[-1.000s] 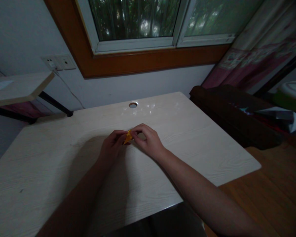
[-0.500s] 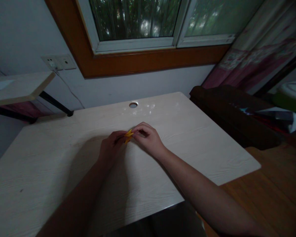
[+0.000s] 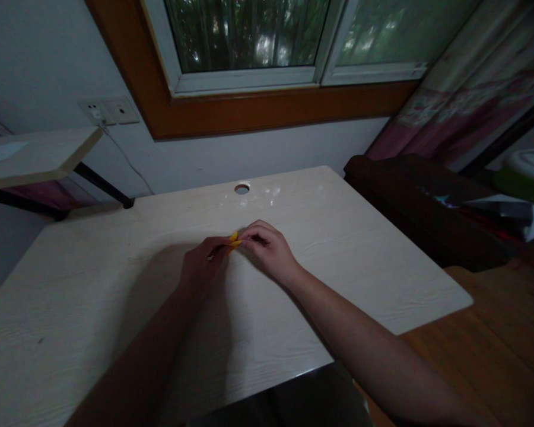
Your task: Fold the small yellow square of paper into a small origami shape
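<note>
A small yellow folded piece (image 3: 235, 242), which looks like paper, is held between both hands over the middle of the desk (image 3: 356, 255). My left hand (image 3: 201, 261) pinches its left side, fingers closed. From the right, my right hand (image 3: 270, 250) grips the other side between thumb and fingertips. The fingers cover much of the piece, so its full shape is hidden. Both hands are close to the pale wood-grain desktop, with a shadow spreading to the left.
A round cable hole (image 3: 241, 188) lies near the desk's back edge. At the left, a raised shelf (image 3: 40, 160) stands on black legs, below a wall socket (image 3: 109, 111) with a cord. Dark wooden furniture (image 3: 409, 201) stands beyond the desk's right edge. A window is behind.
The yellow piece has turned slightly between my fingers, and its visible tips look different. My hands stay nearly in place; the view has shifted slightly.
</note>
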### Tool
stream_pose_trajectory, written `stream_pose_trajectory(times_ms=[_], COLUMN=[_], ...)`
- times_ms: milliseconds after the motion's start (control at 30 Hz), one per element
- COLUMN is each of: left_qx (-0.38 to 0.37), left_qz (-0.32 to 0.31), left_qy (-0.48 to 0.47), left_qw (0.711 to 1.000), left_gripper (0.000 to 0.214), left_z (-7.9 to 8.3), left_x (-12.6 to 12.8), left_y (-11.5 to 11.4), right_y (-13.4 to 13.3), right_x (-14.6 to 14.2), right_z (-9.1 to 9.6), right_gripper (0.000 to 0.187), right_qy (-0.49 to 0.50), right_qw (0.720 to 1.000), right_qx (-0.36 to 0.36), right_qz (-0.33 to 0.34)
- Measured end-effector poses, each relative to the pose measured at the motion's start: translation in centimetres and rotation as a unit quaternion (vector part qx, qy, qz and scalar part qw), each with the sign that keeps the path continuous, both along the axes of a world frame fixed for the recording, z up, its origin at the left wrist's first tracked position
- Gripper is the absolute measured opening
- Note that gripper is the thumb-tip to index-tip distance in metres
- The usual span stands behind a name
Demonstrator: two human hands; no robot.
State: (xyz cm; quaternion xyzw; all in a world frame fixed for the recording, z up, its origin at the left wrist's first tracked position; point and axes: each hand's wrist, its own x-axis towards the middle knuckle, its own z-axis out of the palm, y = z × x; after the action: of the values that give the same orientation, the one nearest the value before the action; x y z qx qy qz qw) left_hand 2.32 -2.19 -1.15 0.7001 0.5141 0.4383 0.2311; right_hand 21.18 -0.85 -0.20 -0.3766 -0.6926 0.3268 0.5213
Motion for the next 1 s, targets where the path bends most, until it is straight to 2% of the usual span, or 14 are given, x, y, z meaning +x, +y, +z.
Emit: stream_pose_trajectory(times_ms=[433,667,767,1000], left_qx=[0.059,0.069,0.066,0.090], left_qz=[0.020,0.024,0.018,0.018], left_qy=[0.077,0.123,0.122,0.156], left_qw=[0.995,0.990,0.990,0.983], left_gripper=[0.017,0.019,0.020,0.021], left_z=[-0.4,-0.6,-0.6,-0.6], left_x=[-0.2,-0.3,-0.2,0.0], left_y=[-0.1,0.0,0.0,-0.1], right_y=[-0.4,-0.6,-0.4,0.1], right_x=[0.3,0.2,0.1,0.1], right_z=[0.2,0.6,0.3,-0.6], right_gripper=[0.018,0.014,0.019,0.013], right_qy=[-0.035,-0.073,-0.097,-0.097], right_qw=[0.999,0.996,0.993,0.991], right_qx=[0.023,0.054,0.064,0.090], right_qz=[-0.008,0.007,0.027,0.031])
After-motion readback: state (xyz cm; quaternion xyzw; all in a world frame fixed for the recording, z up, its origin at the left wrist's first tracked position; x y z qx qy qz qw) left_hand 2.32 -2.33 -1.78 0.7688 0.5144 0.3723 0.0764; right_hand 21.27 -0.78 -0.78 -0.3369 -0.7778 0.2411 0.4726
